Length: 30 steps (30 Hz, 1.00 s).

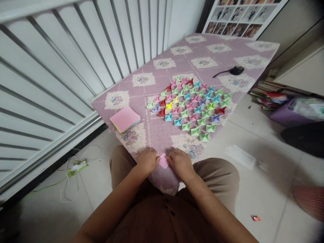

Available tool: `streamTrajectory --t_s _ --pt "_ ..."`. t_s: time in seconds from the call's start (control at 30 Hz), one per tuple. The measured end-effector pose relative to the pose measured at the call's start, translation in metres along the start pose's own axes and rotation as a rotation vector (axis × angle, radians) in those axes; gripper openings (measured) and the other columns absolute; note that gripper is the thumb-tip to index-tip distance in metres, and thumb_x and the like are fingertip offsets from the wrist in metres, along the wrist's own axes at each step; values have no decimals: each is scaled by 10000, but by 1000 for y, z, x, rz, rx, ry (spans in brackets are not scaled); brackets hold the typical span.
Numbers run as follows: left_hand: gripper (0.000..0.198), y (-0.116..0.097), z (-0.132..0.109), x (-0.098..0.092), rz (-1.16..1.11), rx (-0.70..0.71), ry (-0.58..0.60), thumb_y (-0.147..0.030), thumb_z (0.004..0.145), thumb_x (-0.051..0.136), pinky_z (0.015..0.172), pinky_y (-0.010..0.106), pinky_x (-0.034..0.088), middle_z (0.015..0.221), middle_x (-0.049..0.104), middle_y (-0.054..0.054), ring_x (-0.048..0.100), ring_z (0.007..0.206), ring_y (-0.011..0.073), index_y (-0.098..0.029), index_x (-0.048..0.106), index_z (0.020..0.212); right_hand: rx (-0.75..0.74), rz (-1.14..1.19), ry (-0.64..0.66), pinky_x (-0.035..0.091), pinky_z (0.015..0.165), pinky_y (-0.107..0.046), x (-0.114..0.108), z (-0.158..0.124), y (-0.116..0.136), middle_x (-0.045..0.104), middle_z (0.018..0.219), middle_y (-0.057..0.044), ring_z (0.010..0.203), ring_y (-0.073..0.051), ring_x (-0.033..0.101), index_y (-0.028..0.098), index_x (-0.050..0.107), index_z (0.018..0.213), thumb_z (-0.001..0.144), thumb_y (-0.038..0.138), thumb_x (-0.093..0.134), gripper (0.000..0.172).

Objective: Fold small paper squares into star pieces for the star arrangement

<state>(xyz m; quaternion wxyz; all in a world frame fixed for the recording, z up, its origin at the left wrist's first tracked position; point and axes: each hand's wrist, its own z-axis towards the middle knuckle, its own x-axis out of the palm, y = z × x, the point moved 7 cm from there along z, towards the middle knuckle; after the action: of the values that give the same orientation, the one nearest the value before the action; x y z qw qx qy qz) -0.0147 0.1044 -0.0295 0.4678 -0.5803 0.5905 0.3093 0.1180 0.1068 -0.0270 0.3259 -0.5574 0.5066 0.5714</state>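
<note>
A small folded piece of pink paper [163, 161] lies at the near corner of the table, between my two hands. My left hand [148, 161] is closed at the paper's left edge, its fingertips pinching it. On the opposite edge, my right hand [180, 162] also has its fingers bent and pressed on the paper. Beyond them stand rows of small folded paper boats [186, 113] in green, pink, blue, red, yellow and purple. A stack of square paper [125, 119], pink on top, sits to the left.
A purple floral cloth [157, 135] covers the table. White slatted railing [83, 50] runs along its left side. Farther back lies a black object with a cord [236, 70]. A power strip [77, 167] with wires is on the floor at left; a purple bin [291, 113] stands right.
</note>
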Motion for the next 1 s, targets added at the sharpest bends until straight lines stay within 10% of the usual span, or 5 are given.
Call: streamTrajectory --t_s 0.6,1.0 --pt "167 6 -9 7 -72 22 -113 -361 889 529 849 375 345 970 618 40 536 967 218 -211 590 929 31 80 -64 328 742 -297 -3 -5 -1 636 871 -32 856 -190 545 213 605 755 872 415 540 243" --pt "311 -17 -20 10 150 552 -197 -309 986 325 858 355 312 1117 589 35 444 1021 201 -316 556 1194 43 107 -56 344 760 -284 -3 -3 -1 633 852 -37 844 -181 546 208 613 758 858 375 550 204"
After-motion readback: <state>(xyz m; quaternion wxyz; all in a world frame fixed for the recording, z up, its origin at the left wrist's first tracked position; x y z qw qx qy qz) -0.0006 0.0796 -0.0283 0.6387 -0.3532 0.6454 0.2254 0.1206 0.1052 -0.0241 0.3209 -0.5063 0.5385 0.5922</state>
